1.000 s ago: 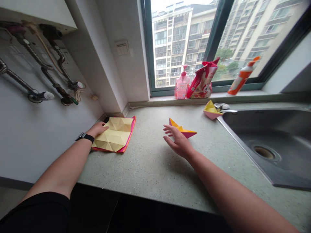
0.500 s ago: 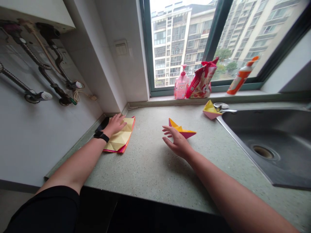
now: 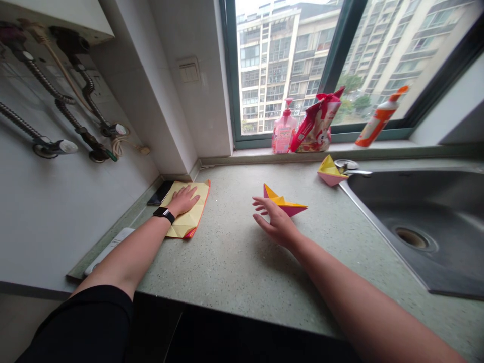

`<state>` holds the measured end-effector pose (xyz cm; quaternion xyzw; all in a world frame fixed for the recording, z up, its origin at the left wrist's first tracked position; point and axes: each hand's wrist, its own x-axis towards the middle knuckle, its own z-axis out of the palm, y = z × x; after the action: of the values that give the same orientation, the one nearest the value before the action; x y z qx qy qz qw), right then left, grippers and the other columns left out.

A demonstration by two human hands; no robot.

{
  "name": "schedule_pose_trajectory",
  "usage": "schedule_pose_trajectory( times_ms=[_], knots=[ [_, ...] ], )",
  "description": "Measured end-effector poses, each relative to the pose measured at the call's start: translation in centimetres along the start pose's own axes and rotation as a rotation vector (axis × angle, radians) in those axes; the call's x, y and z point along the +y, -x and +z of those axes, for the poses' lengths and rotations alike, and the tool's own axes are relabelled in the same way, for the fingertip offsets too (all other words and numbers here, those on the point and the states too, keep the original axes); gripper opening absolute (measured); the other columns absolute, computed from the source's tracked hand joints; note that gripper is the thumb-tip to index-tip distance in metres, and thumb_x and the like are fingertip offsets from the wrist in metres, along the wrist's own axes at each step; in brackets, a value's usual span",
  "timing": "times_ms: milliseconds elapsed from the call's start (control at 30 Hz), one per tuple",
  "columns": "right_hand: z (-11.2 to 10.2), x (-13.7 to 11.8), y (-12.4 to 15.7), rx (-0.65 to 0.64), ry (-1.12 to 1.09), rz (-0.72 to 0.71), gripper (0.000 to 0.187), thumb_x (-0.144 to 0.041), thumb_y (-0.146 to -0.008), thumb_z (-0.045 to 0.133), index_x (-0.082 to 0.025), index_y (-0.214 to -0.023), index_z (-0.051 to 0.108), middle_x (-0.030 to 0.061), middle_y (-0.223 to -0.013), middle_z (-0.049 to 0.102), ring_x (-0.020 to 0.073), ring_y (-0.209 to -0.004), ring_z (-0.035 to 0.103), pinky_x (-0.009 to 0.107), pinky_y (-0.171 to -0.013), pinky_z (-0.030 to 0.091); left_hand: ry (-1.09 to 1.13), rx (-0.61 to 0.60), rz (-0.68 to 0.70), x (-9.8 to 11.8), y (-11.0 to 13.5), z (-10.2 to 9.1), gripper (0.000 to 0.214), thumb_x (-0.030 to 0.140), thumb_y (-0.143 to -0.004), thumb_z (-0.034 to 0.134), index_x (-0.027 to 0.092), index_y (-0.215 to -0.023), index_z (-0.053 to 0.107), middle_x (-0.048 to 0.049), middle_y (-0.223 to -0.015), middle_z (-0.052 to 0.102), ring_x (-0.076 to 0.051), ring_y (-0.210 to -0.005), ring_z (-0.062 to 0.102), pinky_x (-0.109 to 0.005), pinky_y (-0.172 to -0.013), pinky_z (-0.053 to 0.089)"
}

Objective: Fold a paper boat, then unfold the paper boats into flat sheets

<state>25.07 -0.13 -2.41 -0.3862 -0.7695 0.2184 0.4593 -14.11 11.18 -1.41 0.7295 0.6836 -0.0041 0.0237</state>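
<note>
My left hand (image 3: 183, 199) lies flat, fingers apart, on a stack of creased paper (image 3: 194, 214). The top sheet is pale yellow, and orange and pink edges show beneath it. Beside a folded paper boat (image 3: 289, 205), orange inside and magenta outside, my right hand (image 3: 275, 218) hovers with its fingers spread and nothing held. It covers part of the boat's near side; whether it touches the boat I cannot tell. Another paper boat (image 3: 330, 172), yellow and pink, sits by the sink's corner.
A phone (image 3: 160, 192) and a white power strip (image 3: 109, 251) lie along the left wall. The steel sink (image 3: 381, 237) takes up the right side. On the windowsill stand a pink pump bottle (image 3: 284, 132), a red bag (image 3: 317, 126) and an orange-white bottle (image 3: 381, 120).
My left hand has slid slightly right and down over the paper and flattened it, uncovering more of the phone and the power strip. My right hand has hardly moved.
</note>
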Motion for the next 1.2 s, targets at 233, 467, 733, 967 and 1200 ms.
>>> schedule_pose_trajectory(
  times_ms=[233, 467, 733, 967, 1200],
  knots=[
    [-0.1, 0.0, 0.0, -0.006, 0.001, 0.012, 0.045, -0.032, -0.1, 0.061, -0.027, -0.144, 0.057, 0.0131, -0.125, 0.072, 0.027, -0.103, 0.074, 0.05, -0.09, 0.066, 0.008, 0.034, 0.005, -0.1, -0.2, 0.4, 0.073, 0.063, -0.107, 0.027, 0.027, -0.17, 0.035, -0.0138, -0.179, 0.027, -0.038, -0.164, 0.028, -0.065, -0.13, 0.022],
    [-0.1, 0.0, 0.1, -0.032, 0.012, 0.026, 0.043, -0.034, -0.101, 0.061, -0.026, -0.143, 0.058, 0.0132, -0.125, 0.072, 0.0271, -0.104, 0.074, 0.049, -0.09, 0.066, 0.044, 0.209, 0.079, -0.3, 0.3, 1.0, 0.059, 0.053, -0.106, 0.044, 0.023, -0.154, 0.06, -0.0155, -0.168, 0.048, -0.038, -0.154, 0.044, -0.061, -0.127, 0.032],
    [0.0, 0.1, 0.2, -0.058, 0.004, 0.054, 0.041, -0.035, -0.101, 0.06, -0.026, -0.141, 0.059, 0.0123, -0.124, 0.073, 0.026, -0.102, 0.075, 0.05, -0.091, 0.065, 0.057, 0.275, 0.306, 0.4, 1.9, 0.4, 0.039, 0.037, -0.107, 0.046, 0.022, -0.115, 0.08, -0.0114, -0.119, 0.079, -0.028, -0.115, 0.069, -0.044, -0.108, 0.052],
    [0.2, -0.1, 0.1, -0.074, 0.019, 0.047, 0.04, -0.034, -0.101, 0.06, -0.026, -0.14, 0.06, 0.0124, -0.122, 0.074, 0.0277, -0.104, 0.075, 0.051, -0.091, 0.066, 0.019, 0.107, 0.336, 0.2, 4.4, 1.4, 0.079, 0.067, -0.103, 0.043, 0.012, -0.16, 0.05, -0.0202, -0.17, 0.044, -0.036, -0.158, 0.04, -0.054, -0.128, 0.032],
    [0.1, -0.2, 0.1, -0.081, 0.029, 0.033, 0.038, -0.035, -0.101, 0.06, -0.027, -0.138, 0.062, 0.0115, -0.121, 0.073, 0.027, -0.103, 0.076, 0.049, -0.09, 0.067, 0.027, 0.321, 0.457, 1.0, 7.2, 1.1, 0.039, 0.046, -0.109, 0.048, 0.021, -0.114, 0.078, -0.0131, -0.12, 0.075, -0.028, -0.117, 0.066, -0.046, -0.109, 0.05]
  ],
)
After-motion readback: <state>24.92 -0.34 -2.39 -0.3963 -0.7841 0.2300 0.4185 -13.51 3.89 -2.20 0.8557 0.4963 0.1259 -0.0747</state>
